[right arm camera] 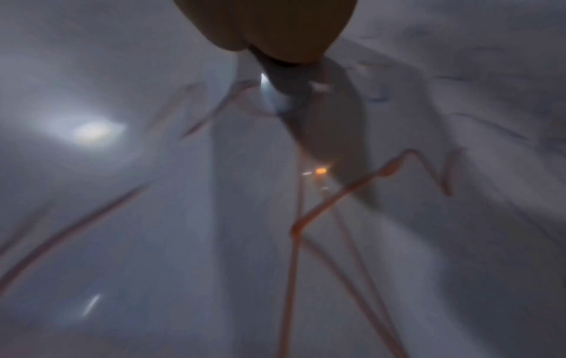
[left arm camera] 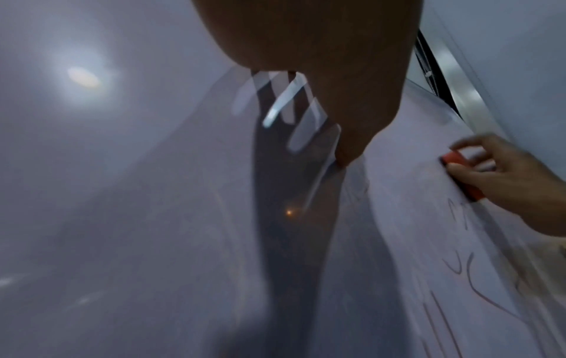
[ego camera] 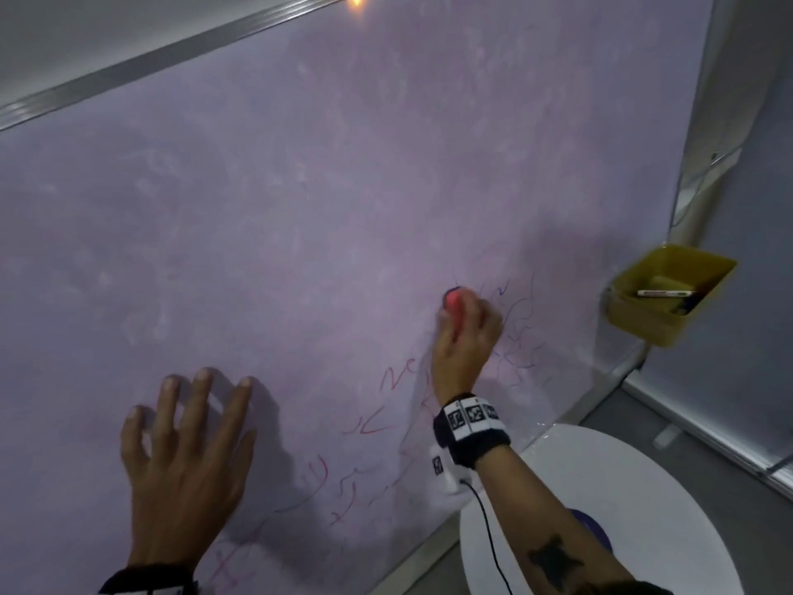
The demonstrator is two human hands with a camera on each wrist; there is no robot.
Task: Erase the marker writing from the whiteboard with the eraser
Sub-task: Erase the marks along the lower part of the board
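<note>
Head view: I log the right hand (ego camera: pixel 465 337) wrapped around the eraser (ego camera: pixel 454 303), fingers curled over its red body, with its dark face pressed on the whiteboard (ego camera: pixel 300 186). The red top pokes out above the knuckles. Just right of the grip I see thin blue scribbles (ego camera: pixel 521 319); below the grip, running down past the wristband (ego camera: pixel 471 423), red writing (ego camera: pixel 399 373). Left of and below the grip, well apart from it, the left hand (ego camera: pixel 189 457) lies flat on the board, fingers spread and straight, holding nothing.

Far right of the grip, past the board's edge, a yellow bin (ego camera: pixel 665 294) hangs with a marker (ego camera: pixel 665 293) lying inside. Below the right forearm I note a white round table (ego camera: pixel 643 474).

Left wrist view: the left fingertip (left arm camera: pixel 346 157) touches the board; to its right, thumb and fingers pinch the eraser (left arm camera: pixel 456 157) by its sides, felt against the surface, red strokes (left arm camera: pixel 459 266) beneath it.

Right wrist view: blurred; red lines (right arm camera: pixel 337 193) cross the board under the hand. I cannot make out the eraser here.
</note>
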